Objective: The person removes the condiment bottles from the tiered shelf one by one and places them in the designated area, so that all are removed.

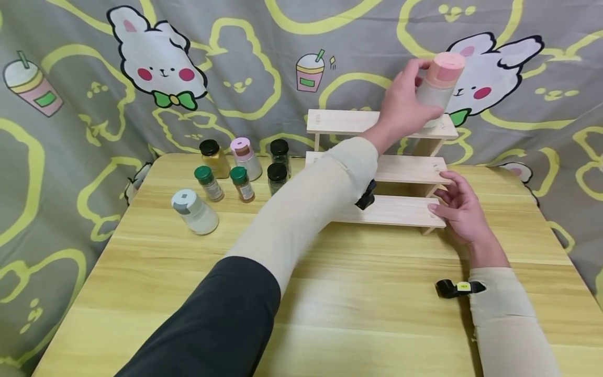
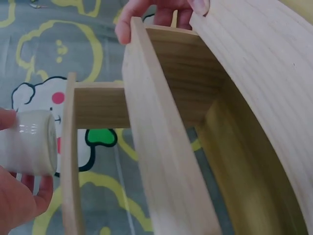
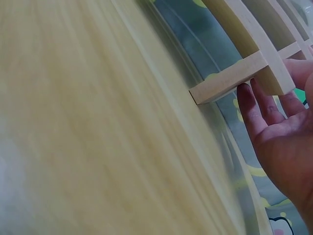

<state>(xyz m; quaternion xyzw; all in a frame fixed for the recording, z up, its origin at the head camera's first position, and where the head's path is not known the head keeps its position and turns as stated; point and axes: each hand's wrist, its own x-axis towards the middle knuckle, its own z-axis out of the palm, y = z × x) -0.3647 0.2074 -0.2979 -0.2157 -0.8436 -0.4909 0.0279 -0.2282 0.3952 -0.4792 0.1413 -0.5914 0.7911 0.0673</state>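
My left hand [image 1: 404,104] grips a frosted jar with a pink lid [image 1: 446,70] at the right end of the top tier of a pale wooden three-tier rack [image 1: 377,209]. In the left wrist view the jar's base [image 2: 41,142] stands slightly apart from the top board [image 2: 71,161]. The jar is nearly upright, leaning a little. My right hand [image 1: 464,212] holds the rack's right end, thumb on the lowest board and fingers around its side. In the right wrist view, its fingers [image 3: 252,105] lie by the board's end and leg [image 3: 227,81].
Left of the rack stand a white-lidded jar [image 1: 200,217], two green-capped spice bottles [image 1: 244,188], a black-lidded yellow jar [image 1: 219,162], a pink-lidded jar [image 1: 249,165] and two black-capped jars [image 1: 278,175]. A patterned curtain [image 1: 254,63] hangs behind the wooden table [image 1: 330,293].
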